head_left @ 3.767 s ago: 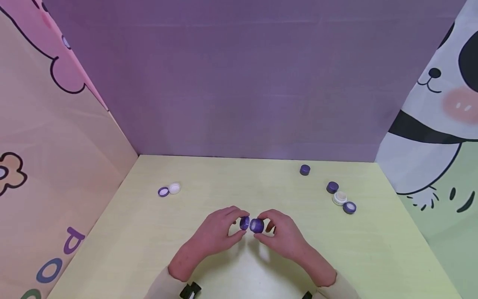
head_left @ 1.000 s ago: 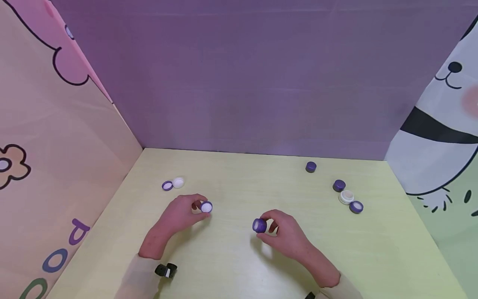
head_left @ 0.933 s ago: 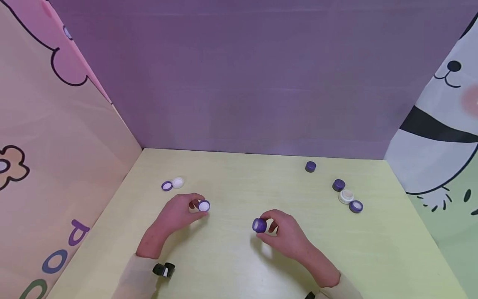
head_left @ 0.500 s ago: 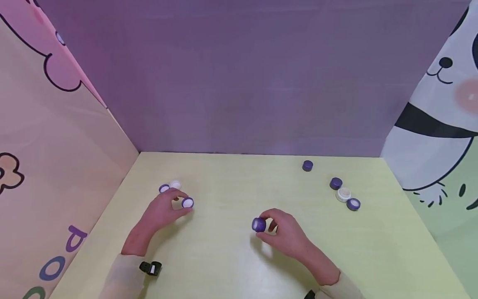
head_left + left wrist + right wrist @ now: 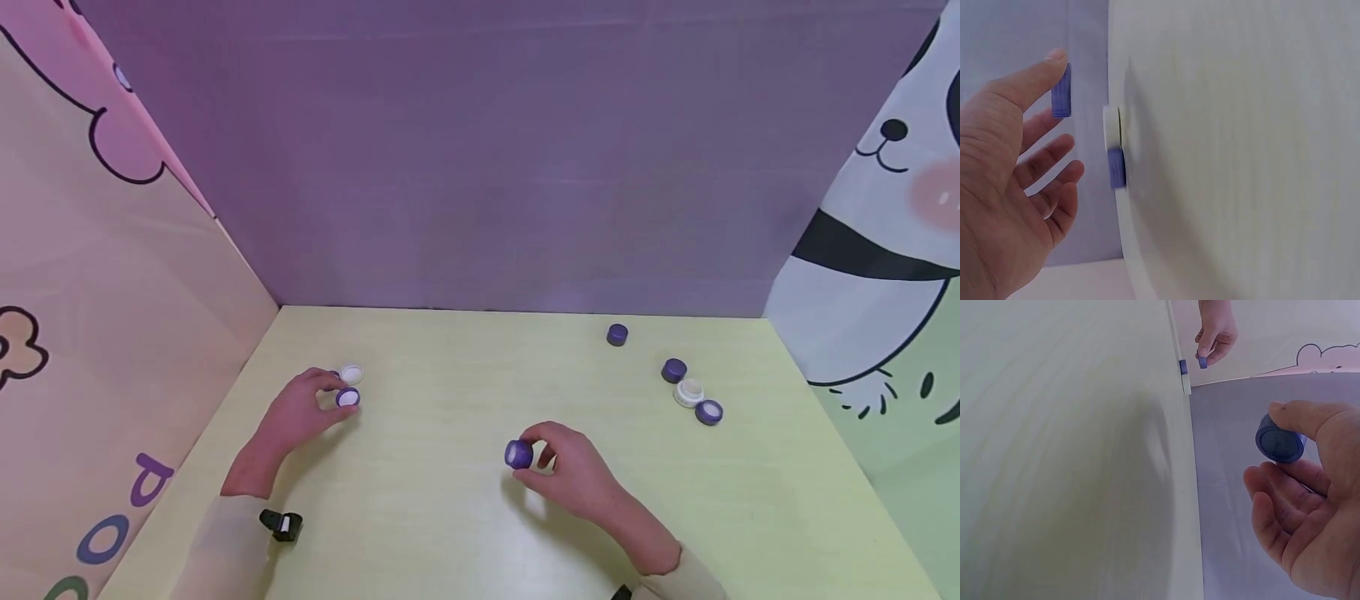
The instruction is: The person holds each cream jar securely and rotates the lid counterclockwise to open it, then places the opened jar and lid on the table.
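Observation:
My left hand pinches a purple lid between thumb and fingertips, its white inside facing the head camera. The left wrist view shows that lid held above the table, with the other fingers loosely bent. Close by on the table lie a white lid and a second purple lid, mostly hidden behind my hand in the head view. Near the middle, my right hand grips a small purple jar by its sides, above the table. Its dark blue base shows in the right wrist view.
At the right of the pale wooden table stand a purple jar, a white jar and a purple-rimmed jar, close together. Another purple jar stands farther back. A purple wall panel rises behind the table.
Both hands were together at the middle, with the lid against the jar. The left hand has since carried the lid left beside the lids there; the right hand has barely moved.

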A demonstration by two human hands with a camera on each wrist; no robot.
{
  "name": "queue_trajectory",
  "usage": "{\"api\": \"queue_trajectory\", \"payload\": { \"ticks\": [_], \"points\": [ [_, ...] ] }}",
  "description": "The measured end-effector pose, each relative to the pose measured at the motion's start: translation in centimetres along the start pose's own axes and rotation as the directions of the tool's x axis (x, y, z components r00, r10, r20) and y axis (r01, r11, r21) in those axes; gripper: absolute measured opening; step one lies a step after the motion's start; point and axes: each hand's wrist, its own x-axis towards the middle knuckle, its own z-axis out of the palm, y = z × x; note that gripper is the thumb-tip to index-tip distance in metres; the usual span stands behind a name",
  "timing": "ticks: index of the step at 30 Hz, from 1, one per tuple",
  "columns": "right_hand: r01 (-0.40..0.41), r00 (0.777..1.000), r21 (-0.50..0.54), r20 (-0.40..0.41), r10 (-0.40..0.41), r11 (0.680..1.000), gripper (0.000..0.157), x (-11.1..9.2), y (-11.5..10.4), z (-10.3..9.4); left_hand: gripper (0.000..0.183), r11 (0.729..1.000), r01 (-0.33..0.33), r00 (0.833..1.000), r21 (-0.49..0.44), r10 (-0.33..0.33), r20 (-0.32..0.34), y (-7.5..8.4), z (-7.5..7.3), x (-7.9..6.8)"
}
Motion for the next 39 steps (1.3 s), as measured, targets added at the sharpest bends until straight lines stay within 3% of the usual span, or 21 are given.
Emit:
{"api": "queue_trajectory", "payload": {
  "ticks": [7, 19, 36, 39],
  "points": [
    [-0.005, 1.0, -0.006, 0.001, 0.005, 1.0, 0.033, 0.0, 0.1, 0.0, 0.041, 0.999, 0.017, 1.0, 0.032, -0.016, -0.02, -1.4, -0.9, 0.5],
    [-0.002, 1.0, -0.007, 0.021, 0.002, 1.0, 0.031, 0.1, 0.3, -0.2, 0.047, 0.997, 0.065, 0.997, 0.028, -0.066, 0.036, -3.2, -0.7, 1.6],
    [-0.008, 0.999, -0.01, 0.043, 0.009, 1.0, 0.031, 0.1, 0.5, 0.2, 0.045, 0.994, 0.099, 0.991, 0.034, -0.102, 0.082, -3.9, -0.2, 2.1],
    [-0.011, 0.999, -0.015, 0.047, 0.012, 1.0, 0.031, 0.0, 0.5, 0.1, 0.046, 0.996, 0.081, 0.993, 0.036, -0.084, 0.081, -3.8, -0.1, 2.2]
  ]
}}
